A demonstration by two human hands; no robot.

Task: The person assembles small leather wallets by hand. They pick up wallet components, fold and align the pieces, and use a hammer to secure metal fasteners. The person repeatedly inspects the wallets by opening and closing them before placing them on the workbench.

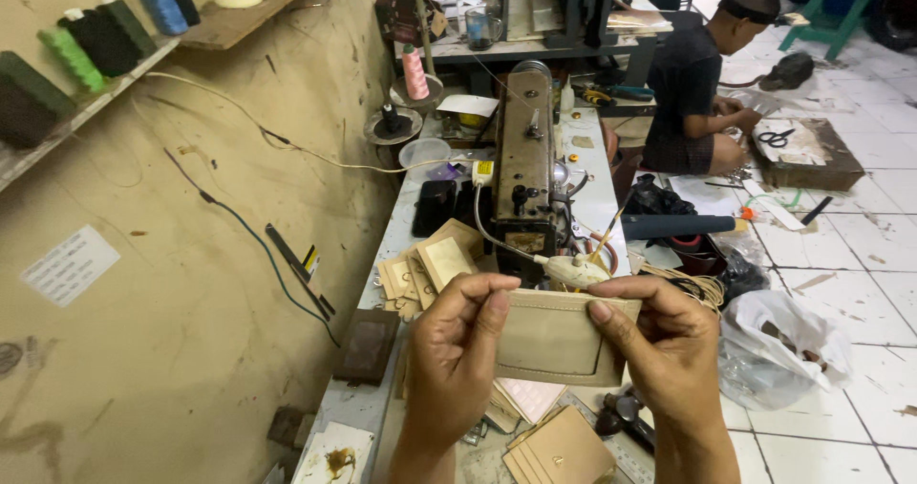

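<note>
Between both hands (pixel 458 350) (pixel 659 345), beige wallet piece (pixel 554 336) lies crosswise.

Both hands hold up a flat piece (pixel 554 336), the left hand (pixel 457 350) at its left edge and the right hand (pixel 659 345) at its right edge. Just behind the piece stands a sewing machine (pixel 525 173) on a table (pixel 597 193). Left of the machine, behind the left hand, lies a pile of cut pieces (pixel 425 264). Under the hands lie more pieces (pixel 559 451). Right of the right hand, on the floor, sits a bag (pixel 783 336). Far behind, to the right, a person (pixel 697 87) sits on the floor. Up on the left, thread spools (pixel 100 40) stand on a shelf (pixel 239 21).
</note>
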